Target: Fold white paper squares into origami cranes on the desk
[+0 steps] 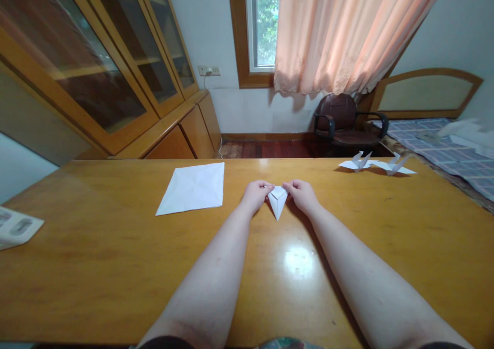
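A small white folded paper piece (277, 202), shaped like a narrow kite pointing toward me, lies on the wooden table (116, 256). My left hand (256, 193) pinches its upper left corner with curled fingers. My right hand (302, 192) pinches the upper right corner the same way. Both hands rest on the tabletop, close together, with the paper between them.
A creased white paper sheet (194, 188) lies flat to the left of my hands. Two folded paper cranes (357, 162) (394, 166) stand at the table's far right. A printed booklet (15, 227) sits at the left edge. A brown office chair (345, 122) and a bed (455, 153) stand beyond the table.
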